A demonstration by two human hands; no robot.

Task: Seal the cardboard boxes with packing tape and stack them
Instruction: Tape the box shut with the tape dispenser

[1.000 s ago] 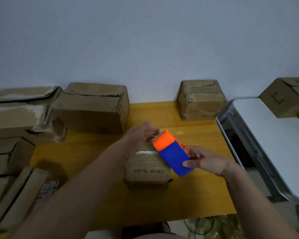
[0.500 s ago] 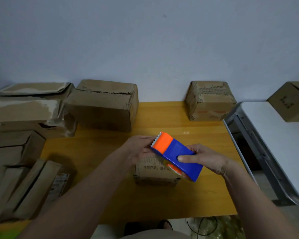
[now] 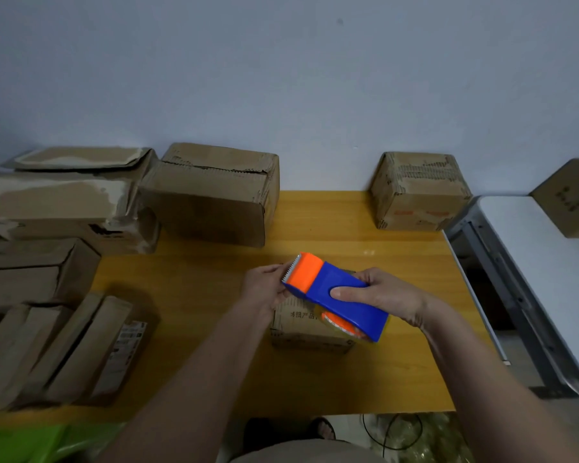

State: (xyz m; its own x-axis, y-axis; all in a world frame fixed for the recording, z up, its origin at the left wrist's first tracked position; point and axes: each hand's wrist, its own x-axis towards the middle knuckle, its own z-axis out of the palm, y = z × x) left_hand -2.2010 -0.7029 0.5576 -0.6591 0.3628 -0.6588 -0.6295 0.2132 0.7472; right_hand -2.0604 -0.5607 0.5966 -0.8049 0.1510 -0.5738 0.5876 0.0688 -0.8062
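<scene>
A blue and orange tape dispenser (image 3: 358, 310) is tilted above a small cardboard box (image 3: 298, 332) that stands on the yellow table (image 3: 381, 255). My right hand (image 3: 388, 295) grips the dispenser's blue body, thumb on its near side. The orange core of the tape roll (image 3: 340, 324) shows under the body. My left hand (image 3: 261, 289) is at the toothed orange front end, its fingers curled against it. The box's top is mostly hidden behind the dispenser and my hands, and no tape strip is visible.
A large worn box (image 3: 211, 198) and a smaller one (image 3: 415, 192) stand against the wall. Stacked boxes (image 3: 64, 202) and flattened ones (image 3: 64, 345) fill the left side. A white table (image 3: 549, 262) on the right carries another box (image 3: 572, 202).
My left hand has drawn back from beyond the small box to the dispenser's front end. My right hand has laid the dispenser flatter over the box. The view has shifted left.
</scene>
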